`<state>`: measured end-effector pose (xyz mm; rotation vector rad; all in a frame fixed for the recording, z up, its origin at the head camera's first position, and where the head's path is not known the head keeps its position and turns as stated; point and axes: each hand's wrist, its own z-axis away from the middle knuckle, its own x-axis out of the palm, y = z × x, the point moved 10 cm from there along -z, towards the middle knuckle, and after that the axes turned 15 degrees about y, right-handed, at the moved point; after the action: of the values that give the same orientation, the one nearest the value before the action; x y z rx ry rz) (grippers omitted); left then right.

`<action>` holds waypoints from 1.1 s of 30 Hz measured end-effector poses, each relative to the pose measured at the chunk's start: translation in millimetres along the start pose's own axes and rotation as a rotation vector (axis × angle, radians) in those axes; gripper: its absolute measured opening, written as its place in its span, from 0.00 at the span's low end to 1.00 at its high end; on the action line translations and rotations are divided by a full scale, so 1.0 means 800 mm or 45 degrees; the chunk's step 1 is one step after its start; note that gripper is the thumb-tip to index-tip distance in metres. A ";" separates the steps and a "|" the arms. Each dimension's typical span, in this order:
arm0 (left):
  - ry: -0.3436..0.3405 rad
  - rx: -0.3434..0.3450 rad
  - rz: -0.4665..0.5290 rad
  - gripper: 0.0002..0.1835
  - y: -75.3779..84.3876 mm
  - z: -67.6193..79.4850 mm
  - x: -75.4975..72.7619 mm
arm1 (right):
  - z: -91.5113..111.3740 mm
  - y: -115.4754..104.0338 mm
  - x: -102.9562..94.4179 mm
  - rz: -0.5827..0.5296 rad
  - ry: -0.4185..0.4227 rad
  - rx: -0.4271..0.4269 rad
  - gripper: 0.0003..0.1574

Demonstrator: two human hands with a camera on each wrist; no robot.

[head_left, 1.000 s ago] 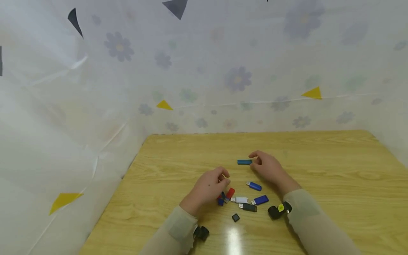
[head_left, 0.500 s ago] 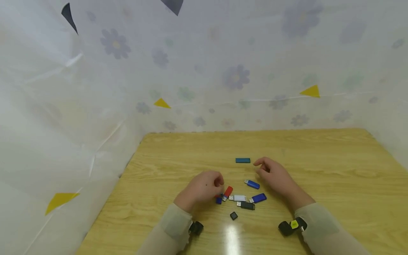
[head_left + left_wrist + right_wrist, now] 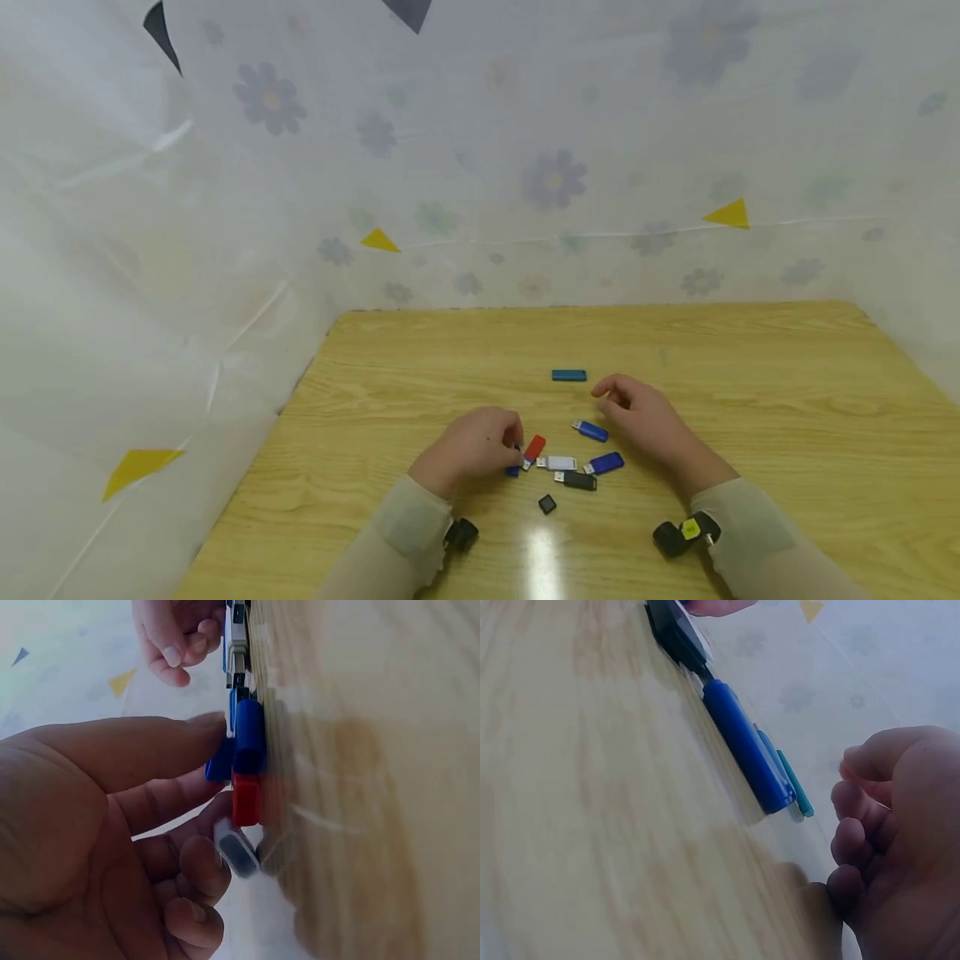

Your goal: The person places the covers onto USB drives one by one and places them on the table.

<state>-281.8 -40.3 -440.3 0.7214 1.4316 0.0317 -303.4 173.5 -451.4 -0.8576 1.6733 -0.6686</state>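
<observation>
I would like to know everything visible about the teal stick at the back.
The teal stick is a slim, straight-sided bar; its material is unclear, and no metal plug shows. It lies flat on the wooden table, roughly parallel to the far edge, behind a blue stick. The right hand is near but does not touch it.

Can read no word, number or brand in any view. Can see one yellow label [image 3: 690,528] on the black wrist device [image 3: 671,540] at the right sleeve [image 3: 757,533], with markings too small to make out. Can pick out no lettering on the white stick [image 3: 562,463], black stick [image 3: 579,481], red stick [image 3: 535,448] or teal stick [image 3: 569,376] either, given such small, soft detail.
</observation>
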 end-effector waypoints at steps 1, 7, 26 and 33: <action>-0.002 0.004 -0.011 0.05 0.001 0.000 0.001 | 0.001 -0.001 0.001 0.002 -0.015 0.004 0.10; 0.026 -0.003 -0.060 0.03 0.000 0.000 -0.002 | 0.003 -0.001 0.011 0.013 -0.101 0.020 0.10; 0.313 -0.024 0.422 0.15 0.007 -0.005 -0.032 | 0.007 -0.017 0.026 0.177 -0.216 -0.141 0.06; 0.338 -0.054 0.441 0.14 0.006 -0.007 -0.035 | 0.011 -0.025 0.028 0.256 -0.265 -0.161 0.10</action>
<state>-289.8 -46.8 -413.0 0.9490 1.5356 0.4397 -293.8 143.7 -450.3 -0.8057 1.5987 -0.3276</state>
